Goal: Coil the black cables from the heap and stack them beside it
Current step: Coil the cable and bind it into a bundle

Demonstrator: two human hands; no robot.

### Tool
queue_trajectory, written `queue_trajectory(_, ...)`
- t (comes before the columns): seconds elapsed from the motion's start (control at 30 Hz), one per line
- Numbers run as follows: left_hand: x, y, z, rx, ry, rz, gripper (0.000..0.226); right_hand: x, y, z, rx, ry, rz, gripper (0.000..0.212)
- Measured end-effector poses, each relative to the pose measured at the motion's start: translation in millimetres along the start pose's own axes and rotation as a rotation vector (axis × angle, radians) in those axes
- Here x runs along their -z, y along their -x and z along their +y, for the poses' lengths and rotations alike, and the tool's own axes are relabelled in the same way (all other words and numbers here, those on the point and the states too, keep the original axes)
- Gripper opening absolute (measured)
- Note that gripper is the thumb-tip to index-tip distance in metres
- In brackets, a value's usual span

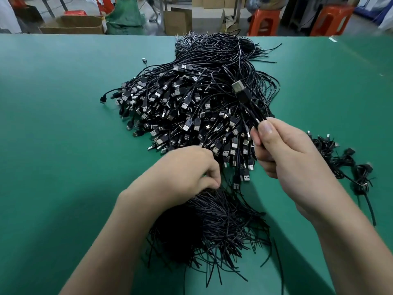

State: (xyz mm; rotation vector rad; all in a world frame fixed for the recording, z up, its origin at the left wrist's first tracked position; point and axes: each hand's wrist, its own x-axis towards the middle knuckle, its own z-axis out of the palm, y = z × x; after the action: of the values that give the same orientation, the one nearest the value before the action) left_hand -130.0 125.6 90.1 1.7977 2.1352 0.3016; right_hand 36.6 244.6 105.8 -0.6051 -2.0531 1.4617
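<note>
— Well, how far along?
— Barely: a few coils [344, 165] lie right of the heap [191, 107] (huge, mostly unsorted). Right hand [293, 158] pinches one cable [239, 91]; left hand [182, 173] curls round loose tails [212, 209].

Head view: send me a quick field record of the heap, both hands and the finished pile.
Surface: green table
Heap: black cables, centre, plugs massed in the middle
Left hand: fingers curled among the loose cable ends at the heap's near edge; a pinch cannot be confirmed
Right hand: pinches the held cable, plug end raised over the heap
Coiled cables: small pile on the table, right of the heap
</note>
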Motion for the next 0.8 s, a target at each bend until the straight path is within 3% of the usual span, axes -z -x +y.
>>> queue_trajectory(0.2, 17, 13, -14, 0.069, 0.182, 0.172, 0.013, 1, 0, -1, 0.008, 0.009, 0.019, 0.036)
queue_trajectory(0.37, 23, 18, -11, 0.059, 0.498, 0.511, 0.020, -8, 2, -4, 0.054, 0.045, 0.046, 0.036)
queue_trajectory(0.43, 21, 16, -1, 0.021, 0.695, 0.493, 0.024, -15, 3, -4, 0.066, 0.047, 0.036, 0.035)
queue_trajectory(0.6, 14, 8, 14, 0.013, 1.305, 0.257, 0.024, -22, 5, -5, 0.048, 0.015, 0.046, 0.035)
queue_trajectory(0.8, 13, 6, 14, -0.016, 1.430, 0.245, 0.022, -19, 4, -5, 0.054, 0.061, 0.067, 0.036)
